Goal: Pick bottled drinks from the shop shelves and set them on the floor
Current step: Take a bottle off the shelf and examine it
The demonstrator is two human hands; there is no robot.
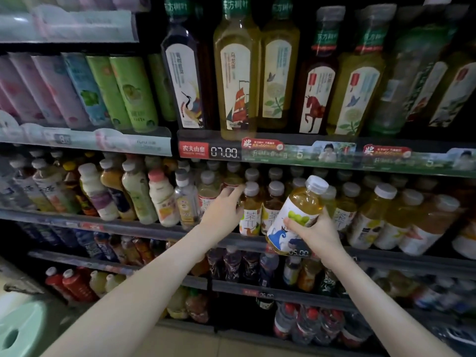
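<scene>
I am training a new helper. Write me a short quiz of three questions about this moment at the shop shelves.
1. True or false: the yellow tea bottle in the right hand stands upright on the shelf.
2. Which colour is this bottle's cap? A red, B white, C green.
3. Fill in: the left hand reaches to the shelf just under the price display that reads ____.
Key: 1 false, it is held tilted, off the shelf. 2 B. 3 07.00.

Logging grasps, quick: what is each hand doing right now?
Left hand: curled round a shelf bottle.
Right hand: holding a yellow drink bottle.
</scene>
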